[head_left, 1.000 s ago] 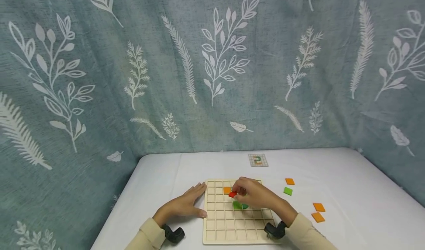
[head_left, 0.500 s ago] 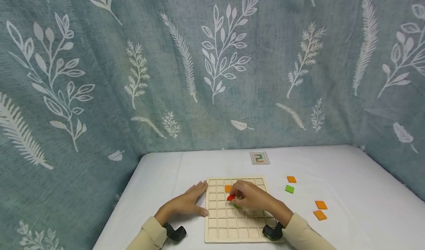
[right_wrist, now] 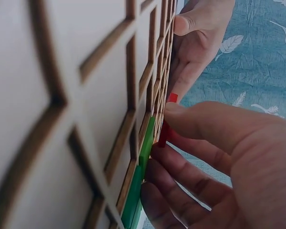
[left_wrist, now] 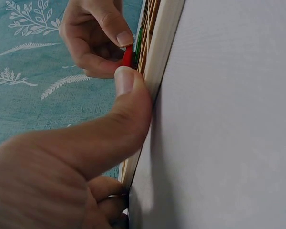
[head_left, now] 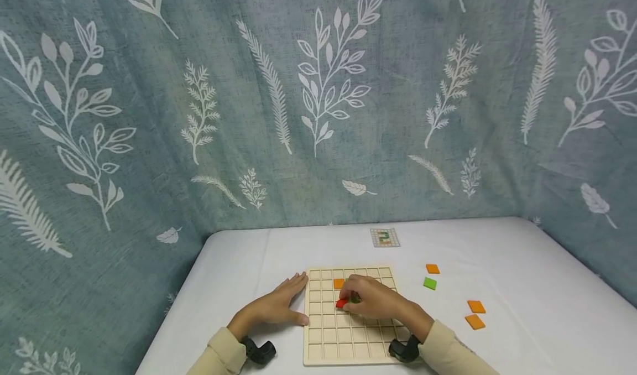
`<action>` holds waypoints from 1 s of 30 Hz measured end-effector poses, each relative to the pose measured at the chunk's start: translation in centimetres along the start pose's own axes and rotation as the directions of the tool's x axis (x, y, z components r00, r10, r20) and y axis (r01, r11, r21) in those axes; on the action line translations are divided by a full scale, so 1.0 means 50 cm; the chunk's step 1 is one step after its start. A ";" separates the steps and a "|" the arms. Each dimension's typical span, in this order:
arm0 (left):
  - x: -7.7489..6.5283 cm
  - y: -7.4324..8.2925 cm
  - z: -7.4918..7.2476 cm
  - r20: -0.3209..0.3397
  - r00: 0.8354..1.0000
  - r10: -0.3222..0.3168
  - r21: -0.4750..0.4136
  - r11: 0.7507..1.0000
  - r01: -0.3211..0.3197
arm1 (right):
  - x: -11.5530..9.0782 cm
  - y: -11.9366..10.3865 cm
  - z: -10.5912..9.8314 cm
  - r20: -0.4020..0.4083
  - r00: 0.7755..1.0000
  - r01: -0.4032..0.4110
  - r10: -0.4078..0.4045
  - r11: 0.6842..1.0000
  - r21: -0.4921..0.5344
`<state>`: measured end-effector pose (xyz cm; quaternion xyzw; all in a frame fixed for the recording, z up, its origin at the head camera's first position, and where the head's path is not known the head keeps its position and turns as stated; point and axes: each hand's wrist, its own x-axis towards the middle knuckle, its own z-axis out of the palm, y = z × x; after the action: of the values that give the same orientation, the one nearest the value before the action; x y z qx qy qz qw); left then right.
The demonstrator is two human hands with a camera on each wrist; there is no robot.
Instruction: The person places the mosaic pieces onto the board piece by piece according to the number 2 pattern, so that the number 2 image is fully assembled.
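Observation:
Between thumb and fingers my right hand (head_left: 370,297) pinches a red square tile (right_wrist: 167,125), close over the wooden grid board (head_left: 323,353). Beside those fingers, a light green tile (right_wrist: 147,140) and a darker green tile (right_wrist: 131,195) sit in the grid in the right wrist view. An orange tile (head_left: 339,284) lies in an upper cell of the board. My left hand (head_left: 276,307) rests at the board's left edge, fingers spread and fairly straight, with the thumb touching the rim. The right hand hides part of the board's middle.
Right of the board lie loose tiles on the white table (head_left: 234,264): orange (head_left: 433,269), green (head_left: 430,283), and two more orange ones, the nearer orange tile (head_left: 475,322) and the farther (head_left: 476,307). Behind the board lies a small patterned card (head_left: 385,238). A leaf-print curtain (head_left: 298,187) hangs behind.
My right hand has moved slightly nearer to me and left over the board with the red tile in its fingers. The left hand has stayed at the board's edge.

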<state>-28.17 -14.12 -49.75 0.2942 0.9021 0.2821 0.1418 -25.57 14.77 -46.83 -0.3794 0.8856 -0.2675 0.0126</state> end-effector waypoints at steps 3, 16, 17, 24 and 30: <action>0.000 0.000 0.002 0.001 1.000 0.003 -0.004 1.000 -0.003 | -0.002 0.000 0.003 0.003 1.000 -0.014 0.014 1.000 -0.006; -0.003 0.004 0.002 -0.003 1.000 -0.013 0.011 1.000 0.013 | 0.001 -0.006 0.003 0.015 0.999 -0.037 0.037 0.999 -0.003; -0.003 0.004 0.001 -0.003 1.000 -0.014 0.009 1.000 0.014 | 0.001 -0.006 0.003 0.014 0.999 -0.039 0.039 0.999 -0.002; -0.001 0.002 0.001 -0.004 1.000 -0.012 -0.001 1.000 0.012 | 0.001 -0.007 0.002 0.011 0.999 -0.042 0.042 0.999 -0.003; -0.002 0.004 0.001 -0.009 1.000 -0.019 0.003 1.000 0.019 | 0.002 -0.006 0.002 0.016 0.999 -0.039 0.039 0.999 -0.002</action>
<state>-27.97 -14.02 -49.67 0.2848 0.9059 0.2806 0.1399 -25.42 14.47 -46.76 -0.3642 0.8930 -0.2632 0.0248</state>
